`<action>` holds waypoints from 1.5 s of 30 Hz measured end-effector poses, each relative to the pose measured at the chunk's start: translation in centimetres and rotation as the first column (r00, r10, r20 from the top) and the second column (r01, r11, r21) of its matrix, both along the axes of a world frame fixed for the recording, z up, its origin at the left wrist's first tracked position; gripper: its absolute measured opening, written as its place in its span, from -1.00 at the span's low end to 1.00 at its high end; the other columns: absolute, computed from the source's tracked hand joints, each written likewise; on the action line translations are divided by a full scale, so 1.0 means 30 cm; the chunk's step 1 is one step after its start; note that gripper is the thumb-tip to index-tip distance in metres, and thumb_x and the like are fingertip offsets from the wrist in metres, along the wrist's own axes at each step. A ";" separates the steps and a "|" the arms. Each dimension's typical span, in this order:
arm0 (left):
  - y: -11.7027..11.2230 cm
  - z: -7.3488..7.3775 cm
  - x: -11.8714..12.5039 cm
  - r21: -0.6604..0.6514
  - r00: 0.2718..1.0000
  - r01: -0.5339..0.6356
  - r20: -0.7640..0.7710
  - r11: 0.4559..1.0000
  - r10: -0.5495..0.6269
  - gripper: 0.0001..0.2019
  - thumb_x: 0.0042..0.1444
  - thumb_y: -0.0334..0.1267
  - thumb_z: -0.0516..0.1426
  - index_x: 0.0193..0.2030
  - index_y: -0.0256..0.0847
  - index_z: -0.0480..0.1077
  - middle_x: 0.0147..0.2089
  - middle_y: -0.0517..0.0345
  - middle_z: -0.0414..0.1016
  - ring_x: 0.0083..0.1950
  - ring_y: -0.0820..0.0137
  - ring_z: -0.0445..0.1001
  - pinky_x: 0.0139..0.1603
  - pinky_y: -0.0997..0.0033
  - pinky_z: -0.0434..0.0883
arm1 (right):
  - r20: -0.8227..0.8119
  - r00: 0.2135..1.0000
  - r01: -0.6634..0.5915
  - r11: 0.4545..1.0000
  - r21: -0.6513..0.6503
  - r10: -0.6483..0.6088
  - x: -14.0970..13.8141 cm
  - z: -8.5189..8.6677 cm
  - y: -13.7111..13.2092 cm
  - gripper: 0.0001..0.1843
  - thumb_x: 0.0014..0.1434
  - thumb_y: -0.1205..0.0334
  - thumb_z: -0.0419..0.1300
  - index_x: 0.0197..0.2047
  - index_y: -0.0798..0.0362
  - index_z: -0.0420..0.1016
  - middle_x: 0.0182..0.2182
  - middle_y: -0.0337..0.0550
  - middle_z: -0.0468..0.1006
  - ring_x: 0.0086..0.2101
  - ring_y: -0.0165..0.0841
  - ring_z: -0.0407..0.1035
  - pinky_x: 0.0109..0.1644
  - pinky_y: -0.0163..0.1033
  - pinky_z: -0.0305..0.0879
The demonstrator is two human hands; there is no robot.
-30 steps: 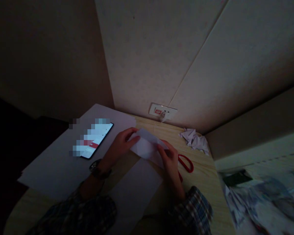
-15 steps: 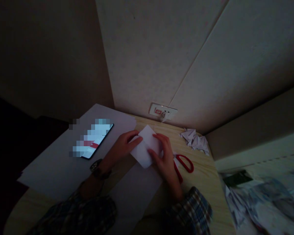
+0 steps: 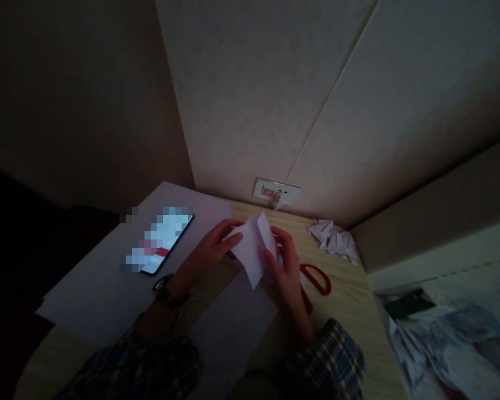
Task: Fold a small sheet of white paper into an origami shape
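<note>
The left hand (image 3: 217,243) and right hand (image 3: 288,268) pinch bent paper (image 3: 251,244); folded bits (image 3: 333,241) (pointy!) sit by the far right corner of the table (image 3: 350,311).

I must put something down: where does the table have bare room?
Bare tabletop lies between the red-handled scissors, folded paper pieces and its right edge; a narrow strip separates wall socket from right hand. Crowded: left, smartphone on paper stack; centre, loose sheet and held paper.
</note>
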State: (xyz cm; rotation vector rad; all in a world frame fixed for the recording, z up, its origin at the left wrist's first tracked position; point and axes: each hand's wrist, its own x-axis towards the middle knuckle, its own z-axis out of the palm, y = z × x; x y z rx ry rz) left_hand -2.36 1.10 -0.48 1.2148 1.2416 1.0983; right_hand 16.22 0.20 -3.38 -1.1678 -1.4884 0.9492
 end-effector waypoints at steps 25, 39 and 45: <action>-0.007 0.022 -0.004 -0.122 0.984 -0.001 0.175 0.993 0.022 -0.64 -0.17 -0.14 0.35 -0.26 -0.29 0.45 -0.20 0.04 0.62 -0.13 0.17 0.56 -0.12 0.27 0.45 | -0.186 0.962 -0.212 0.976 -0.047 0.200 -0.010 0.009 -0.017 -0.64 0.25 0.05 0.13 0.11 -0.15 0.36 0.05 -0.16 0.48 0.02 -0.24 0.41 0.11 -0.10 0.36; -0.014 0.024 -0.003 -0.113 0.985 -0.105 0.125 0.988 0.119 -0.65 -0.14 -0.05 0.34 -0.29 -0.26 0.46 -0.20 0.07 0.62 -0.11 0.19 0.55 -0.15 0.32 0.44 | -0.164 0.977 -0.151 0.986 -0.072 0.138 -0.003 0.017 -0.025 -0.68 0.28 -0.02 0.06 0.00 -0.12 0.47 0.00 -0.14 0.54 0.00 -0.20 0.43 0.12 -0.02 0.37; -0.007 0.006 -0.009 -0.089 0.985 -0.138 0.089 0.986 0.146 -0.67 -0.12 -0.05 0.32 -0.30 -0.24 0.47 -0.24 0.09 0.62 -0.18 0.24 0.54 -0.20 0.35 0.43 | -0.101 0.990 -0.105 0.989 -0.107 0.094 0.013 -0.043 -0.024 -0.61 0.30 -0.07 0.01 0.00 -0.08 0.50 -0.01 -0.13 0.56 0.00 -0.21 0.42 0.12 -0.02 0.34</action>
